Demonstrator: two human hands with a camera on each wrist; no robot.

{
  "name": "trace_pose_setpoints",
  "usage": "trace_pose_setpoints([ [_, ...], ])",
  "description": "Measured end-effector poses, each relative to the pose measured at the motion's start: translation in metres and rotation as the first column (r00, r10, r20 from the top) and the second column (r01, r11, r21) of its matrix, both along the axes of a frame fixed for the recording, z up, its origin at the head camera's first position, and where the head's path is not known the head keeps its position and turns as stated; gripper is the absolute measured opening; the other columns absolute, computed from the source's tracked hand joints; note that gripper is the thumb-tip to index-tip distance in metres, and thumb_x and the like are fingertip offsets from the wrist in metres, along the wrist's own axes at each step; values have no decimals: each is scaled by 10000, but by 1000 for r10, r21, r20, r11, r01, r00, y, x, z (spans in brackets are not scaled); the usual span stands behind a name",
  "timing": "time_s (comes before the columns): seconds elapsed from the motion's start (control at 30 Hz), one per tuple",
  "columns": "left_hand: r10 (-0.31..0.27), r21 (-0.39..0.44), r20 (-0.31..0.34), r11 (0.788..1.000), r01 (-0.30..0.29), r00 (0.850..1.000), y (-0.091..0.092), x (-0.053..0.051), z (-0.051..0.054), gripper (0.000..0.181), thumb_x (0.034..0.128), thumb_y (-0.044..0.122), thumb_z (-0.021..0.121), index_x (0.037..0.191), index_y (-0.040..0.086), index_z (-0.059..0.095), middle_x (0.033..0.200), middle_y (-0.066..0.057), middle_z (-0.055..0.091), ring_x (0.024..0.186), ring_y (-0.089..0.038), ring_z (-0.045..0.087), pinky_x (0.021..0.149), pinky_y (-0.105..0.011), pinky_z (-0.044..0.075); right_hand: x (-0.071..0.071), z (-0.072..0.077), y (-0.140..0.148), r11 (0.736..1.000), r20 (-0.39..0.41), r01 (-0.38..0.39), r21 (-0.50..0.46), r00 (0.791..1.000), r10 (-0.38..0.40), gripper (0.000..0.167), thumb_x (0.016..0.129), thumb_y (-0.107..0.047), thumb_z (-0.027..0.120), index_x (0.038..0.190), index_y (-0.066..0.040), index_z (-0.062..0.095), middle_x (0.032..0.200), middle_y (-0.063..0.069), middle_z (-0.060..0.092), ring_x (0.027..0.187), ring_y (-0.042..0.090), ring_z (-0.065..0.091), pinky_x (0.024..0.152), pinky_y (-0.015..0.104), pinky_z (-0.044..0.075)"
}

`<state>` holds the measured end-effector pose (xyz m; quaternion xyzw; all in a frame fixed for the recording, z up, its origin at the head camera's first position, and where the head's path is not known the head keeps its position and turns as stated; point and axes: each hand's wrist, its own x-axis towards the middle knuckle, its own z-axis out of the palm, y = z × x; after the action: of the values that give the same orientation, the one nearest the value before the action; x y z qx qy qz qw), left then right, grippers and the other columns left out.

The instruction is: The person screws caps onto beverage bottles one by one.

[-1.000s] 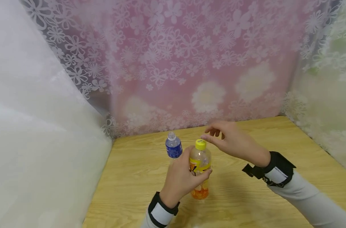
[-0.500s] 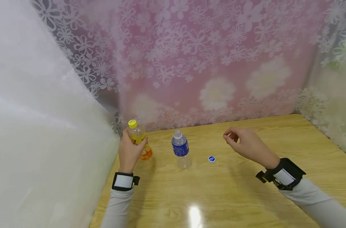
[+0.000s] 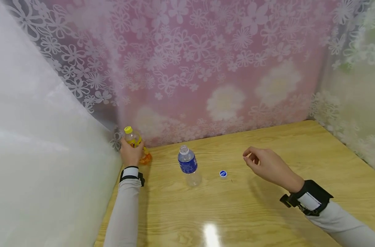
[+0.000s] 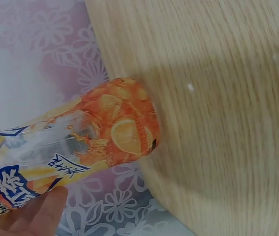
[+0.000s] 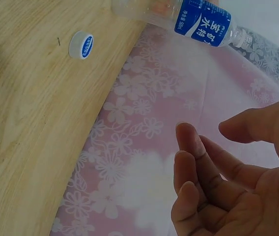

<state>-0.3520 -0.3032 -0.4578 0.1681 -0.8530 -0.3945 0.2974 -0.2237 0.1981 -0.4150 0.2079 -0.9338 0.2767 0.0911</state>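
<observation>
Yellow-capped bottle [image 4: 75, 142] now left of open bottle [image 3: 188, 165] and loose cap [image 3: 223, 174]

I am standing at a small sheeted booth; whether a home or a lab is housing it, I am unable to tell. Behind the wood-grain worktop [image 3: 166, 209] a pink flower-printed sheet [image 3: 181, 85] is hanging; a plain whitish sheet [image 3: 42, 137] is enclosing the left side, a pale floral sheet [image 3: 357, 116] the right.

Orange bottle [image 4: 75, 145]: “茶”; blue label [image 5: 202, 22]: “水特”
</observation>
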Motion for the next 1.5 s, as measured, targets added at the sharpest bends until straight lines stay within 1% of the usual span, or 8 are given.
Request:
trace_pose_setpoints([
  [0.2,40,-37,29,999,-39,999,5,9,0,999,863,428,785,1575,18,217,1516,-303,369,1363,-476,435,1095,-580,407,0,-1,-2,1000,23,-12,12,1000,11,193,1018,-234,625,1153,-102,665,807,-77,643,619,45,521,545,258,421],
  [0.37,14,-172,-215,984,-53,977,40,42,5,724,947,360,669,1498,-20,395,1481,-256,391,1362,-436,363,1102,-611,280,-3,-5,-4,1000,34,1,20,999,-1,195,1010,-228,628,1152,-99,662,824,-49,655,605,54,529,540,267,432],
  [0.47,-180,-218,-280,968,120,943,75,72,11,526,1008,311,596,1418,-8,511,1409,-230,485,1322,-406,409,1065,-601,289,-8,-11,-5,999,44,8,32,999,-10,199,1006,-232,626,1149,-100,667,849,-31,667,626,58,545,556,273,449],
  [0.63,-497,-145,-85,864,483,864,131,110,13,778,948,514,657,1530,73,387,1476,-164,457,1376,-347,424,1107,-580,368,-15,-16,-6,1000,51,6,25,999,-7,216,1007,-233,618,1158,-86,667,863,-18,672,644,70,560,562,286,461],
  [0.8,-539,-167,50,826,539,841,157,115,1,1079,769,535,848,1587,119,280,1491,-132,462,1365,-318,467,1066,-558,442,-19,-16,-9,1000,59,4,19,998,-5,224,1010,-232,619,1164,-76,665,875,-8,677,639,75,556,559,290,457],
  [1.07,-560,-110,49,820,562,827,159,114,-6,884,798,344,882,1511,119,407,1386,-129,570,1181,-297,620,903,-492,571,-25,-26,-20,998,111,-49,34,993,45,216,982,-202,657,1149,-65,671,912,19,678,683,97,572,593,296,472],
  [1.3,-584,-113,8,806,581,812,156,127,10,823,802,392,874,1467,135,461,1346,-84,589,1165,-262,629,833,-460,600,-42,-57,-38,972,178,-229,58,960,216,341,948,-148,713,1273,-66,653,1147,135,646,988,294,644,781,398,540],
  [1.5,-606,-147,-28,789,597,795,159,143,31,798,804,416,866,1456,165,481,1315,-29,595,1143,-206,633,772,-313,606,-51,-87,-61,959,200,-250,130,954,222,445,904,-87,751,1335,-59,648,1154,116,613,882,170,584,744,337,506],
])
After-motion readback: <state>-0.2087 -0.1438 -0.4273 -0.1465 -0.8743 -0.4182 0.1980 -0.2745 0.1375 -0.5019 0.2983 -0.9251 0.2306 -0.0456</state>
